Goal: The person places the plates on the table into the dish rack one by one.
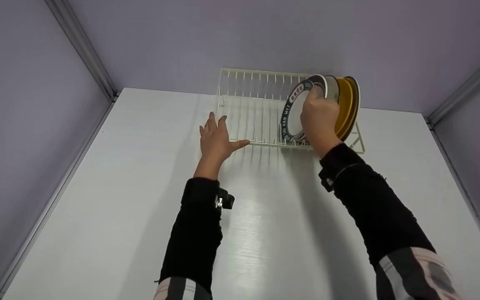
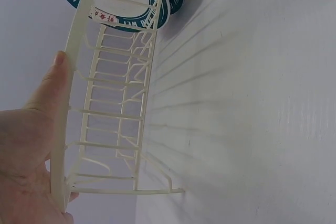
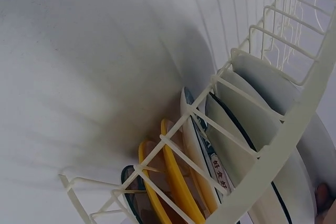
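On the white counter, the left hand, grip released, is steadying the rack; the right hand is grasping a plate, which could slip and chip its neighbours.

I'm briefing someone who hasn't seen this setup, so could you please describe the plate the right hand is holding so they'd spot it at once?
On the white table a cream wire rack stands against the back wall, plates upright at its right end. The right hand grips the leftmost plate: white with a dark lettered rim, unlike the yellow plates behind.

Cream wire rack, white plate with dark teal lettered rim, two yellow plates, white table.
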